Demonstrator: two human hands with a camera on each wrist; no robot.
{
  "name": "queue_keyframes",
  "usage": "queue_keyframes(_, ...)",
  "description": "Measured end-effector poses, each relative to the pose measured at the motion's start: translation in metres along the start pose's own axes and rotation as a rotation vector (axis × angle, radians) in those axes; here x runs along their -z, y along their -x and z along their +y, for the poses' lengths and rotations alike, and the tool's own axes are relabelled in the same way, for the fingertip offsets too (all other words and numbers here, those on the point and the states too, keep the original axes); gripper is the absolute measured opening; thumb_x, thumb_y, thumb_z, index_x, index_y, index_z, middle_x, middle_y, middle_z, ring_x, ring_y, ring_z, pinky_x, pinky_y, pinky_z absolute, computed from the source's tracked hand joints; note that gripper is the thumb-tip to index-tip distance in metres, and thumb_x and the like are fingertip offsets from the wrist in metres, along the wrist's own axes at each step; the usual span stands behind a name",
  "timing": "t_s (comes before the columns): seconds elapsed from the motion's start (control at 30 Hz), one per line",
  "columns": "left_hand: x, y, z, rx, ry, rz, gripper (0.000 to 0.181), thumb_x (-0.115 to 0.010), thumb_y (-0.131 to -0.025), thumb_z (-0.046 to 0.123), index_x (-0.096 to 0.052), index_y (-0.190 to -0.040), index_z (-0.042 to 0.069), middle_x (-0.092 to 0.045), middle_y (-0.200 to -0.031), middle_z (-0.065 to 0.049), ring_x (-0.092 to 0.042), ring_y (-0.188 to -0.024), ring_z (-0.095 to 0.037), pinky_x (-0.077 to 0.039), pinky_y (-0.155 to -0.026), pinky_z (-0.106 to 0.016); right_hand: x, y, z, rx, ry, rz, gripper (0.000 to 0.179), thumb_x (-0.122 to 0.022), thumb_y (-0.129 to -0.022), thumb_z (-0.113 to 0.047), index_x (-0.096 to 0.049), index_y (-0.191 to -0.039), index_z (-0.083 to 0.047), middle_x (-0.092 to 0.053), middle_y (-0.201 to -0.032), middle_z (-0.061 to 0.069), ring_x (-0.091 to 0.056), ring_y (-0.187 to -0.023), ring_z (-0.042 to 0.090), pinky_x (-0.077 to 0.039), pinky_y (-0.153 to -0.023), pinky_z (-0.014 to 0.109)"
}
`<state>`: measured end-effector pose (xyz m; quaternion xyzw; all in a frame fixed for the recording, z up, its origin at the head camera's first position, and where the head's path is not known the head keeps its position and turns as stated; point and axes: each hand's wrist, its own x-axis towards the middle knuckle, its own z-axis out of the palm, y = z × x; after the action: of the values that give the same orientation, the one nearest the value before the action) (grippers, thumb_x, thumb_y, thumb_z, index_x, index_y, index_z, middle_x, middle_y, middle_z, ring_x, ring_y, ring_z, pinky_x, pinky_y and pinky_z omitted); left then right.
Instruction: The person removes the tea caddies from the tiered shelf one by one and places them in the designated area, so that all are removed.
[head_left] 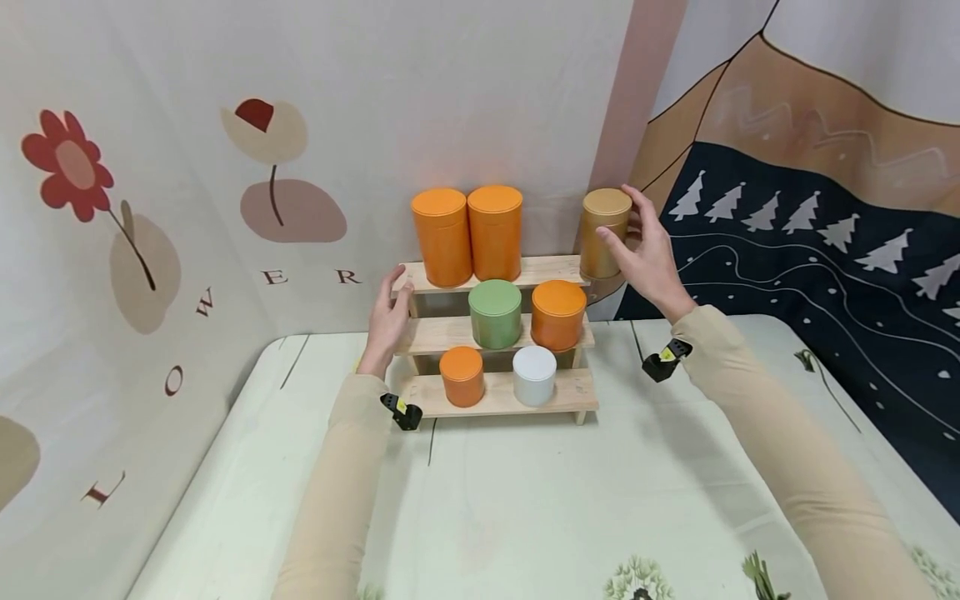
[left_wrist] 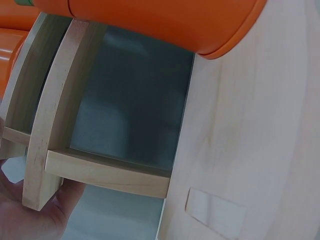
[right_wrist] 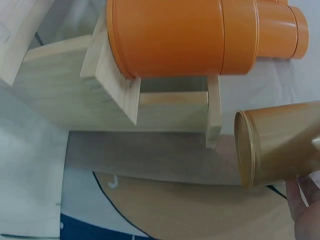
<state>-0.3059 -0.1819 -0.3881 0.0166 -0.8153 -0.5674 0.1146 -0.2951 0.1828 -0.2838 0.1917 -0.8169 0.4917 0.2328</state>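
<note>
My right hand (head_left: 654, 260) grips a tall gold canister (head_left: 602, 246) by its side, at the right end of the top board of a three-tier wooden shelf (head_left: 551, 268). In the right wrist view, the base of the gold canister (right_wrist: 272, 145) is apart from the end of the board. My left hand (head_left: 386, 327) holds the shelf's left end; the left wrist view has its fingers and thumb around a board's end. Two tall orange canisters (head_left: 440, 242) (head_left: 495, 237) stand on the top board.
On the middle board are a green canister (head_left: 495, 317) and a medium orange one (head_left: 558, 318). The lowest board bears a small orange canister (head_left: 462, 379) and a white one (head_left: 534, 379). A pale cloth covers the table (head_left: 525, 500); printed curtains (head_left: 487, 100) hang behind.
</note>
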Motion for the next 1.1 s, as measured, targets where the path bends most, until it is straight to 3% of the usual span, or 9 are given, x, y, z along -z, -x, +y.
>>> queue_keyframes(0.07, 0.000, 0.000, 0.001, 0.001, 0.001, -0.002, 0.052, -0.039, -0.101, 0.048, -0.031, -0.150, 0.033, -0.029, -0.155, -0.003, -0.042, -0.127, -0.030, -0.034, -0.103, -0.051, 0.004, 0.004, -0.012, -0.006, 0.014, 0.000, 0.060, -0.057, -0.097, -0.008, -0.027, -0.147, 0.003, -0.041, -0.139, 0.027, -0.046, -0.121, 0.041, -0.041, -0.102, 0.042)
queue_keyframes(0.2, 0.000, 0.001, 0.001, 0.002, -0.002, -0.001, 0.052, -0.039, -0.102, 0.048, -0.031, -0.150, 0.033, -0.028, -0.155, -0.002, -0.042, -0.128, -0.031, -0.035, -0.103, -0.050, 0.008, 0.007, -0.010, 0.001, 0.035, 0.007, 0.059, -0.056, -0.098, -0.007, -0.026, -0.147, 0.004, -0.042, -0.137, 0.028, -0.047, -0.120, 0.042, -0.042, -0.098, 0.036)
queue_keyframes(0.37, 0.001, 0.000, 0.002, 0.008, -0.013, 0.003, 0.052, -0.038, -0.102, 0.049, -0.031, -0.150, 0.033, -0.026, -0.156, 0.000, -0.041, -0.130, -0.031, -0.034, -0.105, -0.050, 0.011, 0.002, 0.021, 0.004, 0.055, 0.033, 0.063, -0.060, -0.096, -0.011, -0.026, -0.150, -0.004, -0.044, -0.138, 0.022, -0.049, -0.117, 0.037, -0.041, -0.090, 0.031)
queue_keyframes(0.5, 0.001, 0.000, 0.003, 0.011, -0.019, 0.008, 0.052, -0.039, -0.101, 0.049, -0.031, -0.150, 0.033, -0.025, -0.157, 0.002, -0.036, -0.134, -0.031, -0.030, -0.107, -0.050, 0.016, 0.000, 0.043, -0.017, 0.058, 0.040, 0.066, -0.062, -0.096, -0.019, -0.027, -0.151, -0.011, -0.044, -0.140, 0.016, -0.049, -0.119, 0.034, -0.042, -0.096, 0.034)
queue_keyframes(0.67, 0.001, 0.001, 0.003, 0.018, -0.018, 0.005, 0.053, -0.039, -0.101, 0.050, -0.031, -0.151, 0.033, -0.023, -0.158, 0.003, -0.032, -0.137, -0.031, -0.028, -0.109, -0.050, 0.020, 0.003, 0.051, -0.049, 0.054, 0.041, 0.067, -0.062, -0.096, -0.024, -0.027, -0.151, -0.013, -0.041, -0.142, 0.017, -0.046, -0.124, 0.037, -0.039, -0.104, 0.044)
queue_keyframes(1.1, 0.000, 0.001, 0.003, 0.022, -0.014, 0.005, 0.052, -0.039, -0.102, 0.048, -0.031, -0.151, 0.033, -0.024, -0.157, 0.003, -0.032, -0.137, -0.031, -0.028, -0.109, -0.050, 0.025, 0.016, 0.069, -0.057, 0.062, 0.046, 0.067, -0.063, -0.095, -0.021, -0.028, -0.150, -0.008, -0.041, -0.142, 0.020, -0.047, -0.123, 0.039, -0.040, -0.101, 0.048)
